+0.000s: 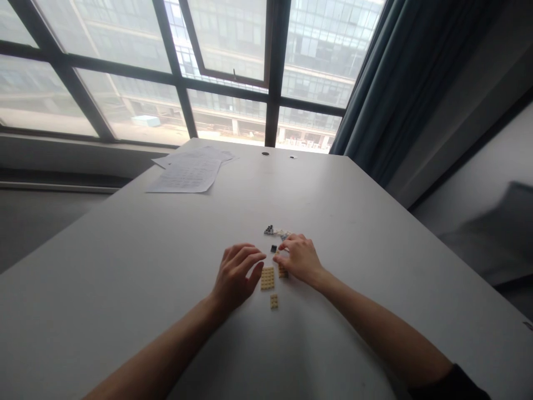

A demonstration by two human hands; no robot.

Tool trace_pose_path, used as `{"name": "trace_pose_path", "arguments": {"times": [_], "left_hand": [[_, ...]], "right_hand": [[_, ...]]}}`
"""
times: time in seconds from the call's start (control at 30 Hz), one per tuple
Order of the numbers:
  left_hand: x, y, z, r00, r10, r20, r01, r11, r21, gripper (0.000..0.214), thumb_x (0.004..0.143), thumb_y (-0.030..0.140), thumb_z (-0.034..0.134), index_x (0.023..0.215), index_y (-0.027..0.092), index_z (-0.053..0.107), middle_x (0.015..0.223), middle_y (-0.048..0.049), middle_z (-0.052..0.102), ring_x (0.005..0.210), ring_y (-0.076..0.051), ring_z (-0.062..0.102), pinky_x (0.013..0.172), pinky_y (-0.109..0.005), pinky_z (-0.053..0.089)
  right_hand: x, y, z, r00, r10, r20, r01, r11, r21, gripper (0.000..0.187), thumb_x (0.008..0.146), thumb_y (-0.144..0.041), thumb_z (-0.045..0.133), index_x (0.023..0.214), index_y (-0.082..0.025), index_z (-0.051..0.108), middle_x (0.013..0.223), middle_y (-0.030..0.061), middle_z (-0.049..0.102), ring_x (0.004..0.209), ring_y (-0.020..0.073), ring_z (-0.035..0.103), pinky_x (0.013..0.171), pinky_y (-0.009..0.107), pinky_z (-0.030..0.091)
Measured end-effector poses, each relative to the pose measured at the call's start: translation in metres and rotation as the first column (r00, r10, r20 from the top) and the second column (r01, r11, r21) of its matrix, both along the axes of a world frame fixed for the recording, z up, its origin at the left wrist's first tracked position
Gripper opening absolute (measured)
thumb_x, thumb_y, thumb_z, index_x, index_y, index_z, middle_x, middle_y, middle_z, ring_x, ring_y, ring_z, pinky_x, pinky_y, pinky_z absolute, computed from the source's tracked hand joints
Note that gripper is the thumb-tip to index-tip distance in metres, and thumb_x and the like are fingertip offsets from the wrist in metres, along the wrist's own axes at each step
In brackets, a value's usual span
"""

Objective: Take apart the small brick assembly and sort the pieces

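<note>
A flat tan studded plastic plate [267, 278] is laid lengthwise away, just beside the left hand [237, 275] (loosely spread, empty); the right hand [300, 259] grip cannot be told.

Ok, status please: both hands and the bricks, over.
Left hand open, beside the large tan plate. Right hand on a narrow tan plate, grip unclear. Loose nearby: small tan plate, black piece. Nothing in the way.

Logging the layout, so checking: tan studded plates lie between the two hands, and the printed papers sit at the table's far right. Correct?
Not quite. In the head view the papers lie at the far left of the table, toward the window. The tan plates do lie between the left hand and the right hand.
</note>
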State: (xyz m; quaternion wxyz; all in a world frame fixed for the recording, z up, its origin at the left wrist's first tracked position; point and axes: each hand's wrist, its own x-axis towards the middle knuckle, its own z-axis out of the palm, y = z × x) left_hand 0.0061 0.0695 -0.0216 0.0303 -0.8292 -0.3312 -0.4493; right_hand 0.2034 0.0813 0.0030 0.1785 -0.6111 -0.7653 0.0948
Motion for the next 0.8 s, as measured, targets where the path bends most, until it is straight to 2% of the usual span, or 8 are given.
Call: {"name": "trace_pose_path", "arguments": {"times": [0.17, 0.37, 0.5, 0.67, 0.73, 0.8], "left_hand": [[0.001, 0.0, -0.003, 1.0, -0.002, 0.003, 0.002, 1.0, -0.02, 0.013, 0.083, 0.016, 0.058, 0.093, 0.021, 0.063, 0.09, -0.0037, 0.067, 0.096, -0.02, 0.057, 0.084, -0.036, 0.041], [0.002, -0.001, 0.0, 1.0, -0.004, 0.01, 0.004, 1.0, -0.003, 0.011, 0.083, 0.016, 0.057, 0.091, 0.021, 0.064, 0.088, -0.0039, 0.068, 0.094, -0.02, 0.058, 0.082, -0.035, 0.042], [0.002, -0.001, 0.001, 1.0, 0.005, 0.004, -0.005, 1.0, -0.005, 0.011, 0.083, 0.017, 0.057, 0.091, 0.021, 0.064, 0.088, -0.0037, 0.068, 0.094, -0.02, 0.058, 0.083, -0.035, 0.042], [0.002, 0.0, -0.001, 1.0, -0.009, -0.006, 0.008, 1.0, -0.016, 0.012, 0.082, 0.015, 0.059, 0.092, 0.021, 0.063, 0.088, -0.0033, 0.067, 0.094, -0.02, 0.058, 0.082, -0.036, 0.042], [0.002, 0.0, 0.0, 1.0, -0.014, -0.006, 0.013, 1.0, -0.013, 0.012, 0.082, 0.015, 0.059, 0.092, 0.02, 0.062, 0.088, -0.0034, 0.067, 0.094, -0.02, 0.057, 0.082, -0.036, 0.042], [0.002, 0.0, 0.0, 1.0, -0.013, -0.008, 0.013, 1.0, -0.008, 0.011, 0.083, 0.015, 0.059, 0.092, 0.02, 0.062, 0.088, -0.0034, 0.067, 0.093, -0.02, 0.057, 0.082, -0.036, 0.042]], "right_hand": [[-0.01, 0.006, 0.006, 0.979, 0.01, 0.204, -0.006, 1.0, -0.021, 0.02, 0.078, -0.036, 0.065, 0.084, -0.018, 0.07, 0.098, 0.0104, 0.063, 0.096, 0.0265, 0.051, 0.083, 0.04, 0.035], [-0.011, 0.01, 0.003, 0.964, 0.056, 0.259, -0.065, 0.997, 0.029, 0.017, 0.082, -0.032, 0.06, 0.086, -0.019, 0.071, 0.098, 0.0078, 0.064, 0.097, 0.024, 0.051, 0.083, 0.037, 0.033], [-0.004, 0.007, 0.001, 0.982, 0.107, 0.158, -0.129, 0.983, 0.131, 0.013, 0.082, -0.03, 0.063, 0.089, -0.02, 0.069, 0.101, 0.005, 0.065, 0.099, 0.0213, 0.051, 0.087, 0.037, 0.032], [0.008, -0.009, 0.0, 0.983, 0.182, 0.037, -0.183, 0.909, 0.376, 0.013, 0.083, -0.025, 0.063, 0.093, -0.02, 0.068, 0.106, 0.0056, 0.064, 0.104, 0.0221, 0.05, 0.097, 0.041, 0.027], [0.011, -0.015, 0.001, 0.977, 0.21, -0.041, -0.177, 0.9, 0.398, 0.014, 0.083, -0.024, 0.062, 0.094, -0.021, 0.068, 0.106, 0.0064, 0.065, 0.106, 0.0232, 0.05, 0.099, 0.043, 0.027], [0.012, -0.02, 0.003, 0.95, 0.207, -0.236, -0.115, 0.929, 0.352, 0.014, 0.079, -0.024, 0.065, 0.092, -0.022, 0.07, 0.104, 0.0064, 0.065, 0.106, 0.024, 0.05, 0.1, 0.043, 0.028]]}}
